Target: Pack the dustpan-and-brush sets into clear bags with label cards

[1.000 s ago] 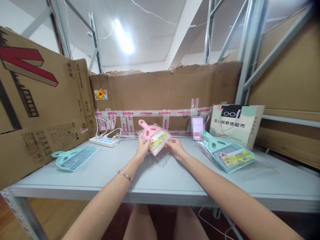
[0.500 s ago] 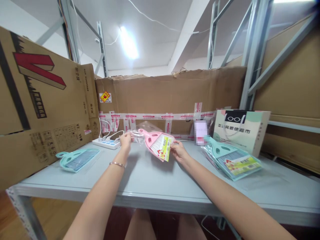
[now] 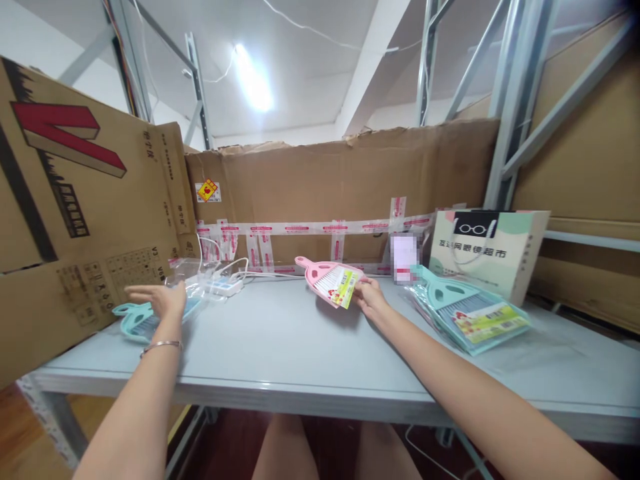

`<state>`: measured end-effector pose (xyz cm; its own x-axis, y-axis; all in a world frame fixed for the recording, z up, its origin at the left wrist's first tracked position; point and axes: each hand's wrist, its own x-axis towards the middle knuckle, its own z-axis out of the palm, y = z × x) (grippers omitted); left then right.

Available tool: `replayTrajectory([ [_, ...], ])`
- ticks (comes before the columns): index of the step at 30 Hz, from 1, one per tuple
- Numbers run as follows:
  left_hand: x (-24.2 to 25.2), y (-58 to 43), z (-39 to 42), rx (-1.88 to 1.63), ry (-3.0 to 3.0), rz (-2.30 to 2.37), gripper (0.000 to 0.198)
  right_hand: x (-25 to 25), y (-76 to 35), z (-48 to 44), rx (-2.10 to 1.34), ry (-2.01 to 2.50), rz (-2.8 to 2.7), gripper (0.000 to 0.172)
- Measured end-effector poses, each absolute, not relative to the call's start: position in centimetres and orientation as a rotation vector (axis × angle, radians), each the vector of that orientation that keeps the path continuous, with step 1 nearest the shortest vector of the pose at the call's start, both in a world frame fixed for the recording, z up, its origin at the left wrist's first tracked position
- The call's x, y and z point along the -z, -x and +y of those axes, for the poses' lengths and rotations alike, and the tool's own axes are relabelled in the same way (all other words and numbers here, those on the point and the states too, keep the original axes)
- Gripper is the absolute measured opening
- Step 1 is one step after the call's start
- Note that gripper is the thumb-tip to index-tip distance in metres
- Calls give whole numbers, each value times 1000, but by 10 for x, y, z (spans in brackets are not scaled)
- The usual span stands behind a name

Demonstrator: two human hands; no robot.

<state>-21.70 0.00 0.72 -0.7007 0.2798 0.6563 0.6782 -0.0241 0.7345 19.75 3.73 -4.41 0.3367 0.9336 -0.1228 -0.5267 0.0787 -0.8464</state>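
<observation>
My right hand point(image 3: 371, 297) grips the edge of a pink dustpan point(image 3: 315, 272) near its yellow-green card label point(image 3: 345, 285). A white-bristled brush point(image 3: 327, 281) is nested in that dustpan, held tilted above the table with its handle pointing left. My left hand point(image 3: 163, 301) is at the left, over a mint-green dustpan and brush point(image 3: 135, 323), its fingers stretched out leftward. A clear plastic bag point(image 3: 193, 277) is right beside the left hand's thumb side; whether they touch is hard to tell. The left hand partly covers the mint-green set.
On the right lie mint-green dustpan sets point(image 3: 475, 313) in clear plastic, before a paper gift bag point(image 3: 490, 257) and a blurred-out upright item point(image 3: 405, 257). A power strip point(image 3: 225, 287) with white cables sits at the back. Cardboard walls point(image 3: 300, 180) border the grey table point(image 3: 280, 347).
My left hand has moved left and away from the pink dustpan, and the clear bag has come off the handle and moved left with it. The right hand keeps its hold.
</observation>
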Motion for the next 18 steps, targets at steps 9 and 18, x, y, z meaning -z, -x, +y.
replayTrajectory([
  [9, -24, 33, 18, 1983, 2878, -1849, 35, 42, -193, 30, -1320, 860, -588, 42],
  [18, 1, 35, 50, 2943, 2930, -1627, 44, 46, -189, 41, -1335, 960, -978, 36],
])
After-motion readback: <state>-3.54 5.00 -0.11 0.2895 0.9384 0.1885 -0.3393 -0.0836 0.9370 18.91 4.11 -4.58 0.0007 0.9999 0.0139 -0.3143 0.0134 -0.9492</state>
